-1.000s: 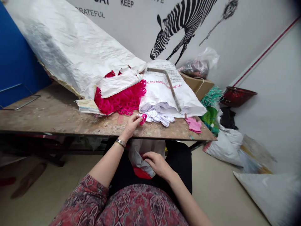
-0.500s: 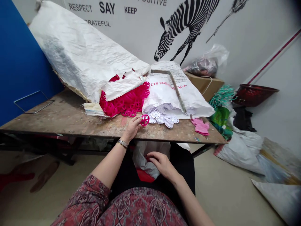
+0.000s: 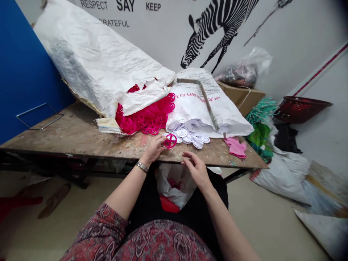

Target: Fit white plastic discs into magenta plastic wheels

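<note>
Pinched in my left hand (image 3: 155, 148) is a round magenta plastic piece (image 3: 170, 141) with a cross inside, held over the table's front edge. My right hand (image 3: 196, 167) is just past that edge, to the right of the piece, with its fingers apart and nothing in them. Behind my left hand, many magenta pieces (image 3: 146, 117) spill from a large white sack (image 3: 95, 54). White round pieces (image 3: 191, 137) lie at the mouth of a second white sack (image 3: 190, 98). An open bag (image 3: 165, 181) with some red pieces inside sits between my legs.
A bent metal bar (image 3: 206, 99) rests on the second sack. Pink cloth (image 3: 236, 147) lies near the right end of the table (image 3: 73, 136). At the left stands a wire frame (image 3: 40, 116). Right of the table are a cardboard box (image 3: 241, 95), a dark red basket (image 3: 303, 108) and sacks.
My right hand has risen from the bag between my legs to the table's front edge, and the red pieces in the bag are now in view. My left hand still holds the magenta piece.
</note>
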Action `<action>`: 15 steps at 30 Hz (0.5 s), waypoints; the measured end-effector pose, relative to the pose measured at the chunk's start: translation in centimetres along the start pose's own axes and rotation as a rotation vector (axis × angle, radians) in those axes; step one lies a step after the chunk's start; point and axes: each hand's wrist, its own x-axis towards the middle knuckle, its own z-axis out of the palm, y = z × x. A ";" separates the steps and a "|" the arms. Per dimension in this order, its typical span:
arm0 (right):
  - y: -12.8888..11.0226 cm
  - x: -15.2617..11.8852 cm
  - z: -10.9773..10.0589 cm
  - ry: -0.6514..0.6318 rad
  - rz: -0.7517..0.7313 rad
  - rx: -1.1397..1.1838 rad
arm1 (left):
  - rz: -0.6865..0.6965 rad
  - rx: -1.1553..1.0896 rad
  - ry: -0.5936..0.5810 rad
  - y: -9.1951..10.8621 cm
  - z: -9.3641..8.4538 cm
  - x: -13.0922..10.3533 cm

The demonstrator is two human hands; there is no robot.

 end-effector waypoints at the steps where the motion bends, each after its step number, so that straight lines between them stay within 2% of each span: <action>1: -0.2 0.5 0.1 0.009 -0.002 0.001 | -0.006 -0.003 -0.004 0.1 0.1 0.0; 10: -1.1 4.9 2.5 0.054 0.066 0.103 | -0.049 0.007 -0.101 0.2 0.0 -0.3; 15: -0.9 6.0 3.2 0.072 0.112 0.101 | -0.046 0.039 -0.160 -0.2 -0.2 -0.2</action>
